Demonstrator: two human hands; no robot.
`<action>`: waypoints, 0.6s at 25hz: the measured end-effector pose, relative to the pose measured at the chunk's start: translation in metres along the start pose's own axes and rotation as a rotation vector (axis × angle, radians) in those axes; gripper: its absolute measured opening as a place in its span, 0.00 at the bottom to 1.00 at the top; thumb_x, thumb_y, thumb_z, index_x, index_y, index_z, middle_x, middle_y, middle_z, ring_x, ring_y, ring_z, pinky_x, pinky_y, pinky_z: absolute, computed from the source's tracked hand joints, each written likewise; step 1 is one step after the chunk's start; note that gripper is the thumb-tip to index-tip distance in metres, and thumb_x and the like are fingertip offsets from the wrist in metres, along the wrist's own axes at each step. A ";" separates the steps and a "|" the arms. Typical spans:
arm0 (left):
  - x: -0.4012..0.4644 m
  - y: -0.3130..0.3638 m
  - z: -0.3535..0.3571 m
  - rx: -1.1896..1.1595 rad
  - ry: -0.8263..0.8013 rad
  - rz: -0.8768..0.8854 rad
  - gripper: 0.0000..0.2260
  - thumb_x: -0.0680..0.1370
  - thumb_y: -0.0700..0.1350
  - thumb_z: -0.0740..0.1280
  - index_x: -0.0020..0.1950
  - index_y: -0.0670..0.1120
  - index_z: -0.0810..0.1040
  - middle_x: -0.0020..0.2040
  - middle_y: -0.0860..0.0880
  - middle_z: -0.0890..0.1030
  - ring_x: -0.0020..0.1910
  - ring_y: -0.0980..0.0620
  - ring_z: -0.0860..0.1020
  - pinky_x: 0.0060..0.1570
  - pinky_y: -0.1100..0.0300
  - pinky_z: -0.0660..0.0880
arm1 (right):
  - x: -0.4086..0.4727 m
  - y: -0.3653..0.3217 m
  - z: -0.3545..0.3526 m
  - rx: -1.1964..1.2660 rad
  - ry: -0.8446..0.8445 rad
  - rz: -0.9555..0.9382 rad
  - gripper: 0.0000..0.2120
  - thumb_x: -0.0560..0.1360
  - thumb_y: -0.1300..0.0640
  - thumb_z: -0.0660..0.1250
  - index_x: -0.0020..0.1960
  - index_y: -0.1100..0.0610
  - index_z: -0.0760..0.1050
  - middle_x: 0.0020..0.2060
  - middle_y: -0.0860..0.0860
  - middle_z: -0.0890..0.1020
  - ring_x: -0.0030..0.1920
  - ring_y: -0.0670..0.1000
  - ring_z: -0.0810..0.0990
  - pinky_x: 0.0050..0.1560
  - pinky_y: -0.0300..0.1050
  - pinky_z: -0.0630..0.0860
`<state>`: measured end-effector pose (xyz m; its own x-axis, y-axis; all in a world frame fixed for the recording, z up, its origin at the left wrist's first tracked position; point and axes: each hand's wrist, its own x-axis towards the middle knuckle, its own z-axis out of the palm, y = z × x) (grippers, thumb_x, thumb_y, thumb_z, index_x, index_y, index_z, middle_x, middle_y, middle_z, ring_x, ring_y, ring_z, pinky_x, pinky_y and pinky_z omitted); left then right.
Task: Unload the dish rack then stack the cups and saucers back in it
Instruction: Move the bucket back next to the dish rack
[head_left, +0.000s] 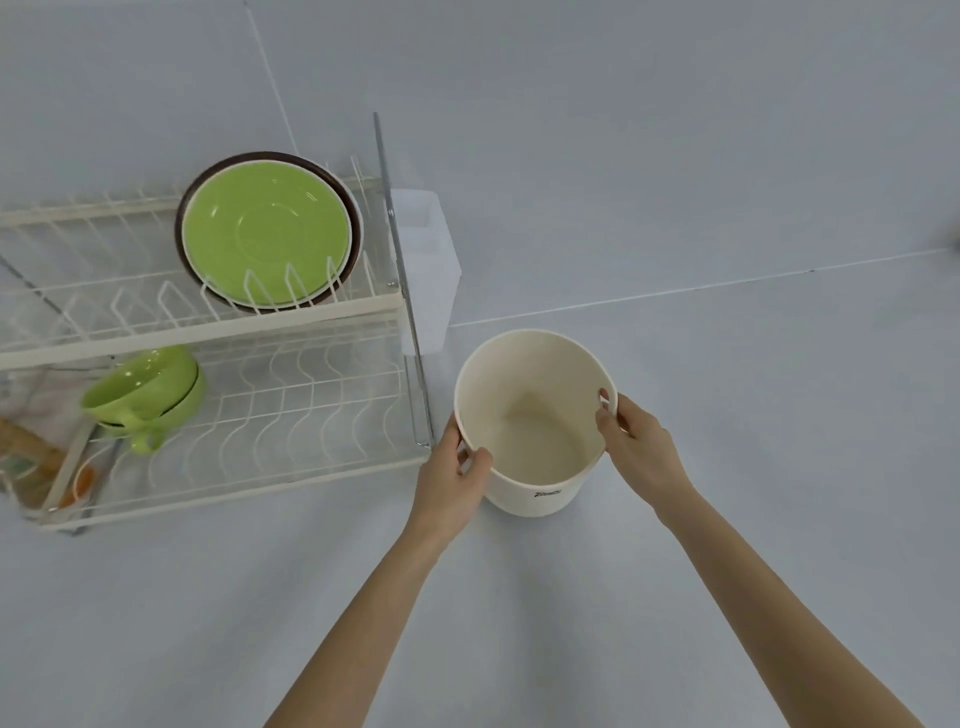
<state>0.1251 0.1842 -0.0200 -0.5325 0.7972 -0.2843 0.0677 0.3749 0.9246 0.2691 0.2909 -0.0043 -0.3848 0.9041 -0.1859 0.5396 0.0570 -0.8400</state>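
Head view.

Bucket (532, 423): cream, round, empty, upright on the table (727, 467) just right of the dish rack (218, 332); mouth facing up, long axis vertical. Judged light, stiff and smooth, not fragile; best taken at the two rim cut-outs, at 3 and 9 o'clock.

Left hand (454, 480): curled over the rim at 9 o'clock, thumb inside. Right hand (636, 447): gripping the rim at 3 o'clock, fingertips through the cut-out.

Saucers (267, 231): green one in front of a brown one, stood on edge in the upper tier, faces toward 6 o'clock. Judged glazed, slippery, breakable; to be held by the edge.

Cups (145, 392): two green, nested, tipped on the lower tier at 9 o'clock, handles toward 6 o'clock. Judged fragile.
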 end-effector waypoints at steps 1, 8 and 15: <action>-0.011 -0.005 -0.005 -0.003 0.008 -0.008 0.23 0.76 0.38 0.58 0.70 0.52 0.66 0.56 0.57 0.75 0.56 0.57 0.74 0.37 0.81 0.70 | -0.012 0.000 0.004 0.004 -0.004 0.002 0.10 0.80 0.56 0.52 0.49 0.53 0.72 0.32 0.42 0.71 0.36 0.41 0.71 0.36 0.33 0.66; -0.074 -0.040 -0.058 0.042 0.120 -0.048 0.21 0.74 0.38 0.60 0.66 0.54 0.71 0.55 0.56 0.79 0.54 0.55 0.76 0.35 0.83 0.68 | -0.076 -0.007 0.052 0.033 -0.094 -0.012 0.15 0.79 0.57 0.54 0.63 0.52 0.73 0.44 0.45 0.78 0.47 0.48 0.74 0.40 0.29 0.67; -0.099 -0.062 -0.118 0.039 0.241 -0.118 0.22 0.74 0.38 0.60 0.66 0.53 0.72 0.55 0.51 0.80 0.56 0.45 0.77 0.38 0.70 0.68 | -0.092 -0.028 0.112 0.018 -0.214 -0.062 0.16 0.78 0.58 0.54 0.63 0.52 0.72 0.47 0.48 0.80 0.48 0.48 0.76 0.40 0.28 0.67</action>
<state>0.0740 0.0261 -0.0191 -0.7235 0.6131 -0.3171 0.0230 0.4806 0.8766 0.2052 0.1585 -0.0210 -0.5678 0.7886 -0.2362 0.4973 0.0999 -0.8618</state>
